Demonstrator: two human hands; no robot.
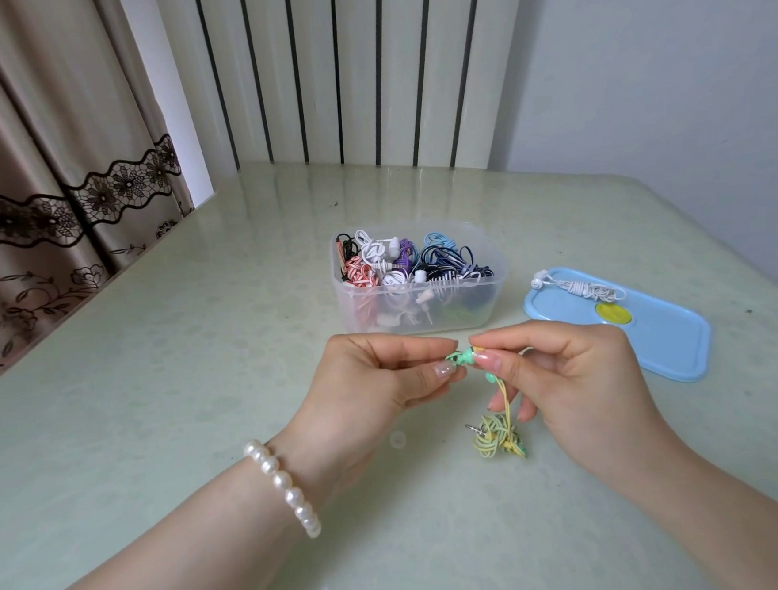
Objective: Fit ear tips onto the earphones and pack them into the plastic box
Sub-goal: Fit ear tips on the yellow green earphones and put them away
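Careful: your left hand pinches the ear tip against the earbud pinched in your right hand, at 6 o'clock of the box; a skewed push could flick the tip across the table.
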